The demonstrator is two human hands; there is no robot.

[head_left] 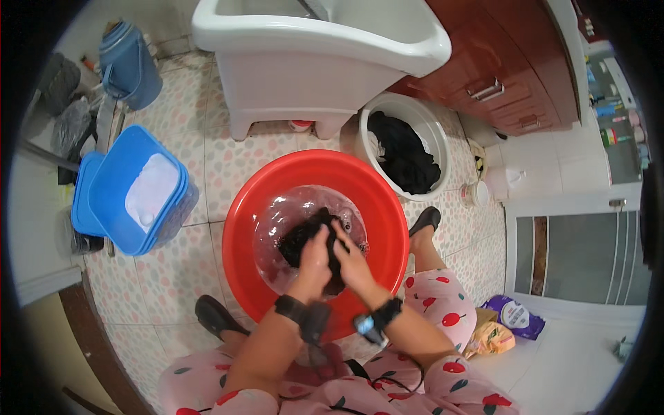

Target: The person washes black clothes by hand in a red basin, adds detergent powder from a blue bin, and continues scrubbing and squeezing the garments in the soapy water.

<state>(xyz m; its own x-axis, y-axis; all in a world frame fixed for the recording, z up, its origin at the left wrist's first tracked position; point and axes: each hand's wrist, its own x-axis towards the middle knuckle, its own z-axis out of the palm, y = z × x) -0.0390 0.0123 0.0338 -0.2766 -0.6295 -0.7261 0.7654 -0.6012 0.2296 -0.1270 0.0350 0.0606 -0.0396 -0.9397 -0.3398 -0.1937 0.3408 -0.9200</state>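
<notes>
A red plastic basin [245,207] stands on the tiled floor between my feet, with soapy water in it. A wet black garment [299,238] lies bunched in the water. My left hand [315,261] and my right hand [351,257] are side by side on the garment, both gripping and pressing it together. Each wrist wears a dark strap.
A white bucket [434,131] holding dark and white clothes stands at the basin's far right. A white sink tub [318,55] is behind it. An open blue box of white powder [111,187] sits left. A blue jug [128,66] is far left. Brown cabinets [512,76] are right.
</notes>
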